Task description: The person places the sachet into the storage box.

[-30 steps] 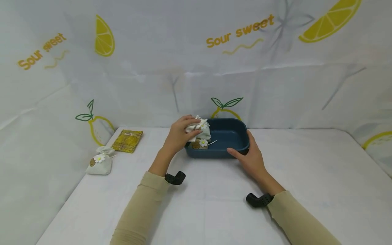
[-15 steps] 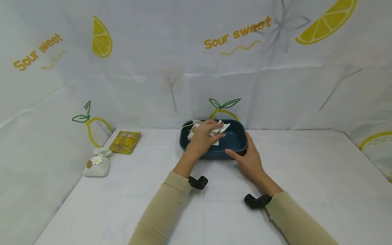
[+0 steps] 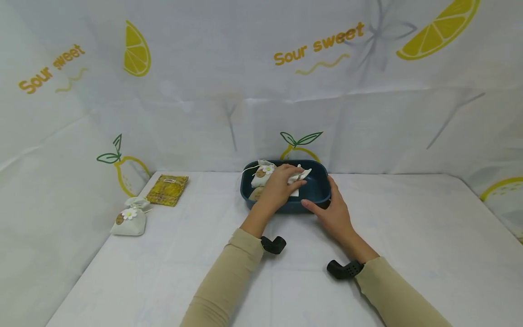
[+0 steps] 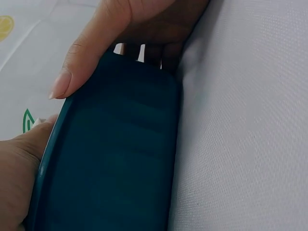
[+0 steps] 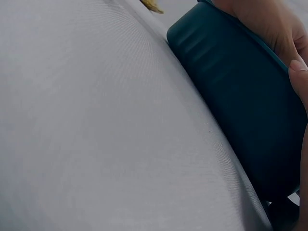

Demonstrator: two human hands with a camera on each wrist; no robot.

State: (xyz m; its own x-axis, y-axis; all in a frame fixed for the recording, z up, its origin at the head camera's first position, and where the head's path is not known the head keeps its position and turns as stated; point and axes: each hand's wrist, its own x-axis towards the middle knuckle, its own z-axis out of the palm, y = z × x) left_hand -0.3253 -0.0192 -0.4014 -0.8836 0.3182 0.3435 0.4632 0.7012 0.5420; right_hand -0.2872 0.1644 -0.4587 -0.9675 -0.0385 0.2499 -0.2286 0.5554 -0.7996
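A dark blue, rounded rectangular basin [image 3: 290, 207] stands at the back of the table. My left hand [image 3: 277, 187] reaches over its front wall and pinches a white cloth drawstring pouch [image 3: 303, 174], mostly hidden under the fingers. To the left of that hand, inside the basin, lie a white drawstring pouch with a daisy [image 3: 260, 180] and a beige pouch [image 3: 256, 194], partly covered by the hand. My right hand [image 3: 337, 211] grips the basin's right front corner. In the left wrist view, the right thumb [image 4: 72, 77] lies along the rim while fingers wrap the end.
On the left of the table sit another white daisy pouch [image 3: 131, 220] and a flat yellow patterned pouch [image 3: 167, 190]. White cloth covers the table [image 3: 245, 281], and a lemon-printed white curtain [image 3: 184, 122] hangs right behind the basin.
My left hand has moved rightward inside the basin with a pouch, uncovering the white daisy pouch at the left end. The right hand stays on the basin's corner.
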